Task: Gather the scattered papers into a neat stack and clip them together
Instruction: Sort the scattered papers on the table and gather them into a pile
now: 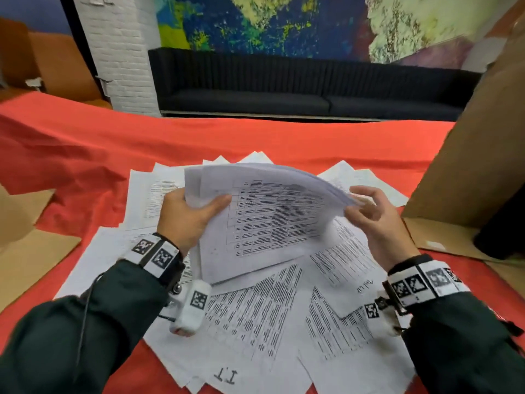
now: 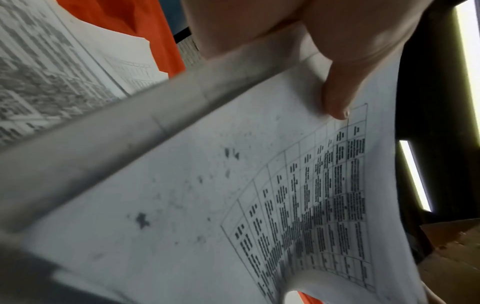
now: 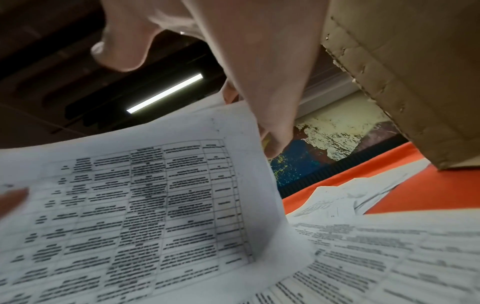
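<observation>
A bundle of printed sheets (image 1: 270, 217) is lifted, bowed, above the table. My left hand (image 1: 196, 209) grips its left edge, thumb on top of the table-printed top page (image 2: 233, 185) and fingers underneath. My right hand (image 1: 366, 211) is at the bundle's right edge. Its fingers (image 3: 275, 135) reach behind the sheet's corner (image 3: 155, 205), and its thumb (image 3: 114, 51) is raised clear of the paper. More loose printed papers (image 1: 255, 314) lie fanned out and overlapping on the red cloth beneath both hands. No clip is visible in any view.
The table is covered by a wrinkled red cloth (image 1: 142, 137). A tall cardboard box (image 1: 468, 152) stands close on the right, its flap lying by my right wrist. Flat cardboard (image 1: 31, 251) lies at the left edge. A dark sofa (image 1: 284, 92) stands beyond the table.
</observation>
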